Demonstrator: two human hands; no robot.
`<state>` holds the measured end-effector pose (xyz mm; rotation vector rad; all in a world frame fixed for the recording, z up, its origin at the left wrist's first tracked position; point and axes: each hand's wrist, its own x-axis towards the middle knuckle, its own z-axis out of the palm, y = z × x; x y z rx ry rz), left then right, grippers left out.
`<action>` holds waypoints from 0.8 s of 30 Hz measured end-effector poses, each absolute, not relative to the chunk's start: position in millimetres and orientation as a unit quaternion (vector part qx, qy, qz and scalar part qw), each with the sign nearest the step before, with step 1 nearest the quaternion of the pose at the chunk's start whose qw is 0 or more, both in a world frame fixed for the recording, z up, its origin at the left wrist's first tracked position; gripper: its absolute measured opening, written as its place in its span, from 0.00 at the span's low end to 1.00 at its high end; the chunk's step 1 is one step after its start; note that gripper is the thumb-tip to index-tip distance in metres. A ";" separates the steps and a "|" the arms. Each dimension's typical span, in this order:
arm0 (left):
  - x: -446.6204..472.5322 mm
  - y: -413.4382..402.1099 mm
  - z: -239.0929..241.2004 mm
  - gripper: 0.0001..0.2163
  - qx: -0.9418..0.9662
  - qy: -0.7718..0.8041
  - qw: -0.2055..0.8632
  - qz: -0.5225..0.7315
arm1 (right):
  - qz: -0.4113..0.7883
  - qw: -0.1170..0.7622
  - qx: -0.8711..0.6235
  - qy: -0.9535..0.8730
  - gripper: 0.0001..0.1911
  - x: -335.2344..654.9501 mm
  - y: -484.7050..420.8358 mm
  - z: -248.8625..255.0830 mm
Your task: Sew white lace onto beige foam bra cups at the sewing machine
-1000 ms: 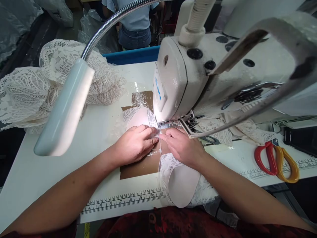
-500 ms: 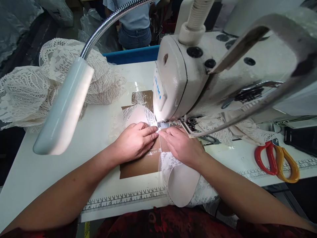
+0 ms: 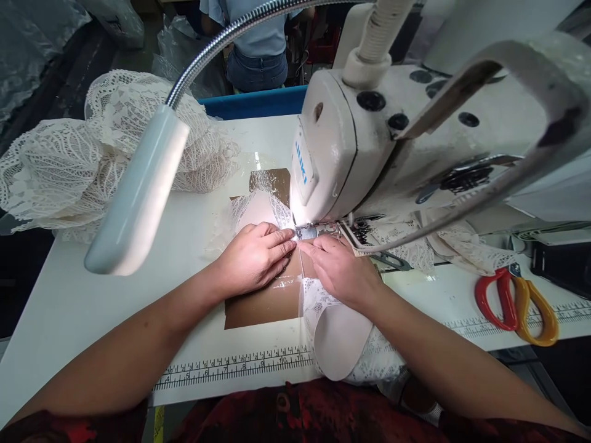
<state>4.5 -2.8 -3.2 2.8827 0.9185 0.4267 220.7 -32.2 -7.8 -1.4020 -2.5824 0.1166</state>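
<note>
My left hand point(image 3: 253, 258) lies palm down with fingers together, pressing a white lace piece point(image 3: 258, 209) flat just left of the presser foot point(image 3: 305, 232) of a white sewing machine point(image 3: 369, 147). My right hand point(image 3: 339, 267) rests on the same lace on the right side, fingertips pointing at the foot. A padded white cup with lace trim point(image 3: 339, 335) trails from under my right hand toward the table's near edge. Both hands touch the fabric over a brown plate point(image 3: 258, 307).
A heap of white lace point(image 3: 92, 160) lies at the back left. The gooseneck lamp point(image 3: 138, 191) hangs over the left side. Red and yellow scissors point(image 3: 517, 301) lie at the right. A printed ruler point(image 3: 235, 368) runs along the near edge. A person stands behind a blue bin point(image 3: 253, 101).
Both hands have slid a little farther toward the presser foot with the lace. The camera view has shifted slightly.
</note>
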 end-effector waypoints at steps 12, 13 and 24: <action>5.6 -6.4 -2.8 0.17 0.933 0.329 0.056 0.139 | 0.063 0.129 -0.478 -0.867 0.22 224.0 -30.1 -7.4; 5.6 -6.6 -2.7 0.17 0.933 0.329 0.054 0.137 | 0.054 0.129 -0.477 -0.868 0.22 224.1 -30.3 -7.7; 8.2 -10.2 -0.2 0.16 0.928 0.336 0.047 0.156 | 0.014 0.125 -0.473 -0.872 0.21 224.8 -33.2 -0.3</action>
